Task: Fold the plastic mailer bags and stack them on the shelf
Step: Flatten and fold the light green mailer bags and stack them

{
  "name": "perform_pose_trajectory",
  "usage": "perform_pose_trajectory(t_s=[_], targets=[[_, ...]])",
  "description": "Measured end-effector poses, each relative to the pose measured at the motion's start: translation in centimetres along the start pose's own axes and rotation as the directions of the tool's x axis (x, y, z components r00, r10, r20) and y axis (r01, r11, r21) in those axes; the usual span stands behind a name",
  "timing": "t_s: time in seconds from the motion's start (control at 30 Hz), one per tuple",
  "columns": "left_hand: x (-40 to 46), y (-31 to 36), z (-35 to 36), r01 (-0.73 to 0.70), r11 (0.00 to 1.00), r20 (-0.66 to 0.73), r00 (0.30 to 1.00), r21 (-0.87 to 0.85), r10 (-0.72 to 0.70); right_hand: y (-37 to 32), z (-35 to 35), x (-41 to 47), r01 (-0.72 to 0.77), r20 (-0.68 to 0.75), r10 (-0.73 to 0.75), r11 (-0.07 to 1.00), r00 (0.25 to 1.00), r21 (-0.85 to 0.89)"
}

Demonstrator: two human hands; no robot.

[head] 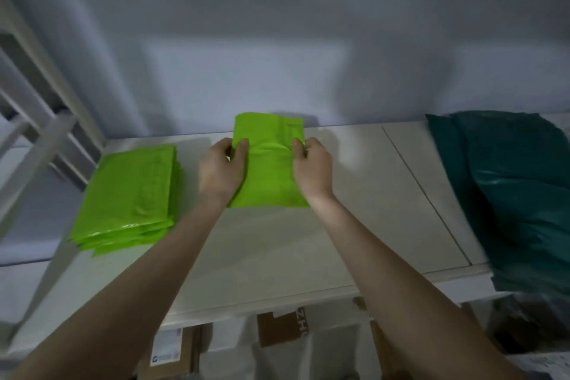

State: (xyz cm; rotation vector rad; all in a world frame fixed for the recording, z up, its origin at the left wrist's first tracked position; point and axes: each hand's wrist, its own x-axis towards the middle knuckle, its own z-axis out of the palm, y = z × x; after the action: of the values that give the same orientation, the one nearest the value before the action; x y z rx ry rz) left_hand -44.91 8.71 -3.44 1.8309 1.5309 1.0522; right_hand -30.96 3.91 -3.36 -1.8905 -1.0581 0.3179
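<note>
Both hands on a lime-green mailer, mid-fold on the shelf!

Thumbs over, fingers under: the left hand (pixel 220 163) pinches the green mailer bag (pixel 268 170) at its left edge, the right hand (pixel 313 165) pinches the right edge. The bag lies on the white shelf (pixel 308 241), just right of the stack of folded green mailers (pixel 129 194), with the dark teal bags (pixel 509 194) well off to its right. It looks light, limp and slick, so gripping the edges near the fold seems wisest.

Hidden and cut off

Teal bag pile (pixel 518 194) clipped by the right edge; cardboard boxes (pixel 280 333) half-hidden under the shelf (pixel 277 256), label print unreadable; green mailer (pixel 268 170) side edges covered by both hands.
</note>
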Motion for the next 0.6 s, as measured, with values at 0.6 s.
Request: perform_pose_trajectory(t_s=[0.6], targets=[[0.9, -10.6, -16.3, 0.149, 0.952, -0.231, 0.969, 0.268, -0.086, -11.5, 13.3, -8.2, 0.382, 0.412, -0.342, 0.924, 0.845, -0.016]])
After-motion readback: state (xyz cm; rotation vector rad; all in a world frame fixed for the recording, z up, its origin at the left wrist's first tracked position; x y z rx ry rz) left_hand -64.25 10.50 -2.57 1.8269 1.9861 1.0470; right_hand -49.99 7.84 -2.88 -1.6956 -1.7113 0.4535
